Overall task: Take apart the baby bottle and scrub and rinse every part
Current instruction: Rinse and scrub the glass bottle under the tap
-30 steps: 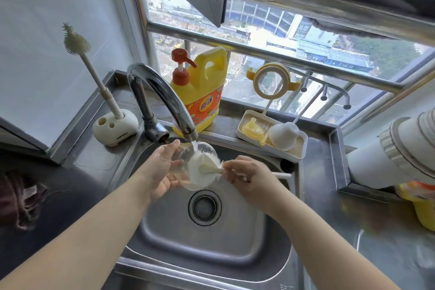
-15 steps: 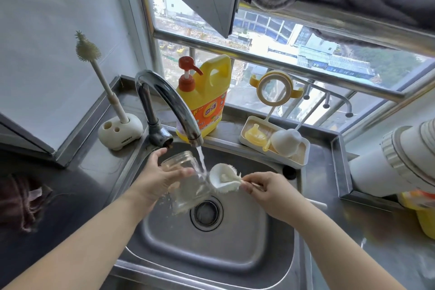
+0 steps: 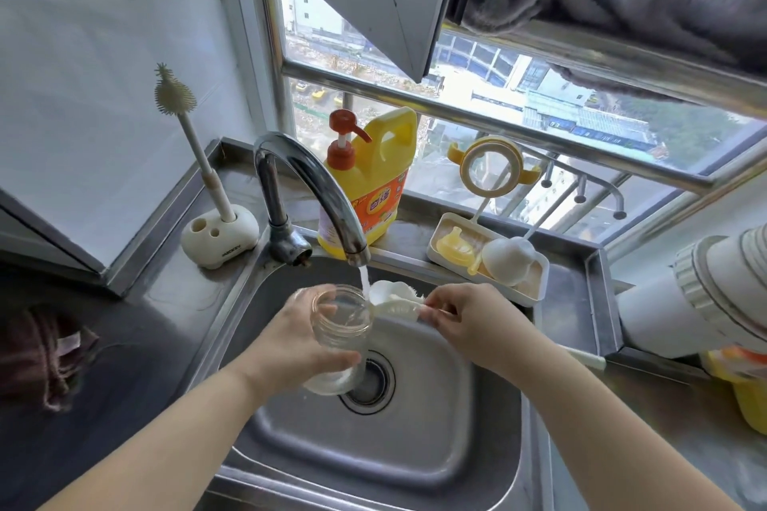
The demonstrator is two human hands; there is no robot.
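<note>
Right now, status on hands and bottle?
Left hand grips glass bottle under running faucet. Right hand holds white bottle brush outside bottle. Nothing blocking.

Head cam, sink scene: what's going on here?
A person is rinsing baby bottle parts at the sink. The left hand grips the clear bottle, mouth up under the water running from the tap. The right hand holds the white bottle brush beside the bottle, outside it. The other bottle parts sit in the tray by the window.

Bright daylight is pouring through the wide metal-framed window (image 3: 519, 104) beyond the hands. Wide-angle distortion is bending the edges, and glare is shining off the curved chrome tap (image 3: 315, 187).
</note>
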